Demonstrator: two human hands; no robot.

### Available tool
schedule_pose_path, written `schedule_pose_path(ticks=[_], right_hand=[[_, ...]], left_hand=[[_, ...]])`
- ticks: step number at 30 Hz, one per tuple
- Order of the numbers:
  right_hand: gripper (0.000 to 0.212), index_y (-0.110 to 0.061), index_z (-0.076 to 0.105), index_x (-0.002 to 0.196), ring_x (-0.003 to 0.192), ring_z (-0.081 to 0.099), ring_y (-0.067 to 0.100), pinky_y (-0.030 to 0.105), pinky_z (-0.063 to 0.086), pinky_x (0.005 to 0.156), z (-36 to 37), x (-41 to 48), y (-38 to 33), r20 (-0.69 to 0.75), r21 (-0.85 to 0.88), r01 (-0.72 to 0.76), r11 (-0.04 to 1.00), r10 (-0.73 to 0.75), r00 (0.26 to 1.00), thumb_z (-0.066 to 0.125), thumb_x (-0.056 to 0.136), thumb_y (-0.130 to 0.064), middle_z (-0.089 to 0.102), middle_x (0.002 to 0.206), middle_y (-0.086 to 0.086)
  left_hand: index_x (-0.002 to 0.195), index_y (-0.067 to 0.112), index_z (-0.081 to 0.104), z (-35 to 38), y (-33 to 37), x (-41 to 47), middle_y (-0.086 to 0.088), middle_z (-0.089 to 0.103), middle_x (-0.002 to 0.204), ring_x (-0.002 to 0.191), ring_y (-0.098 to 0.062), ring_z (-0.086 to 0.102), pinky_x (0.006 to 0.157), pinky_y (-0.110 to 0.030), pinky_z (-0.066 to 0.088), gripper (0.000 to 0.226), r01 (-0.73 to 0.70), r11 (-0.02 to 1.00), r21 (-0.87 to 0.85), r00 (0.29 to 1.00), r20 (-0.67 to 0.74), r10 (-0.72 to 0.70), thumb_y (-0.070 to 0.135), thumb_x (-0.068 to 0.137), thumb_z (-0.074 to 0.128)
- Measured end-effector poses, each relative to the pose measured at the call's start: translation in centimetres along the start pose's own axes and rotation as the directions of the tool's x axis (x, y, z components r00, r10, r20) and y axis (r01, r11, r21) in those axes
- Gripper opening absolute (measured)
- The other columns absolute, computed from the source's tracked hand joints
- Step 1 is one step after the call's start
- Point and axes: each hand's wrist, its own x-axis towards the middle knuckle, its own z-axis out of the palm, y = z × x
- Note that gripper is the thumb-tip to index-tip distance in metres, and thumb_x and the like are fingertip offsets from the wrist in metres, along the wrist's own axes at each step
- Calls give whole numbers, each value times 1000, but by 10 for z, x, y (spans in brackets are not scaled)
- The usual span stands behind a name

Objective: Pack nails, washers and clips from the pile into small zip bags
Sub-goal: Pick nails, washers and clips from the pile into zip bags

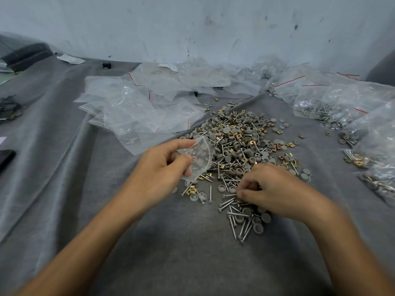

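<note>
Head: left hand [162, 165] pinches zip bag [202, 153], contents unclear.

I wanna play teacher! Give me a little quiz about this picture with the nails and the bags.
1. True or false: the left hand holds a small clear bag.
2. Which hand has its fingers curled into the pile? A) the left hand B) the right hand C) neither
3. Fill in: the filled bags lie to the ___ of the pile.

Key: 1 true; 2 B; 3 right.
</note>
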Motion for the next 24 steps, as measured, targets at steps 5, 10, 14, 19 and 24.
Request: schedule_pose_path(ticks=[5, 10, 14, 19, 24], right_hand=[[14, -32, 78, 87, 87, 56, -9, 18, 46, 66, -1, -1, 1, 15, 50, 4, 999, -4, 1000, 74, 87, -46, 64, 81, -14], [17, -34, 73, 86, 85, 56, -3, 18, 45, 67, 0, -1, -2, 45, 13, -9, 1000, 8, 999, 78, 82, -50, 62, 85, -11], [18, -30, 75, 85, 82, 56, 1, 28, 49, 77, 4, 1, -4, -7, -13, 1, 1000, -1, 1000, 70, 90, -46, 61, 86, -13], [18, -27, 73, 83, 84, 58, 4, 38, 52, 82, 5, 3, -5, -36, 11, -1, 1000, 2, 999, 63, 94, -38, 64, 87, -10], [17, -31, 69, 77, 84, 54, 0, 35, 49, 81, 5, 3, -5, -131, 71, 18, 997, -9, 991, 63, 92, -36, 61, 86, -14]], left_hand=[[116, 45, 67, -1, 0, 0, 1, 71, 71, 54, -3, 57, 48, -17, 44, 31, -9, 1000, 29, 1000, -8, 9, 36, 88, 56], [113, 42, 68, -5, 3, 0, 4, 71, 68, 55, -5, 54, 49, -19, 45, 27, -30, 998, 52, 998, -46, 32, 31, 91, 57], [102, 29, 75, -13, 8, 5, 7, 65, 58, 48, -3, 48, 45, -15, 41, 29, -15, 1000, -22, 969, -246, 9, 8, 95, 55], [91, 18, 75, -44, 9, 19, 9, 49, 49, 46, -7, 40, 53, -20, 35, 24, 120, 931, -345, 888, -381, -256, 12, 95, 52], [85, 21, 66, -80, 1, 22, 13, 39, 51, 44, -7, 36, 70, -23, 37, 15, 215, 510, -833, 845, -104, -525, 15, 72, 60]])
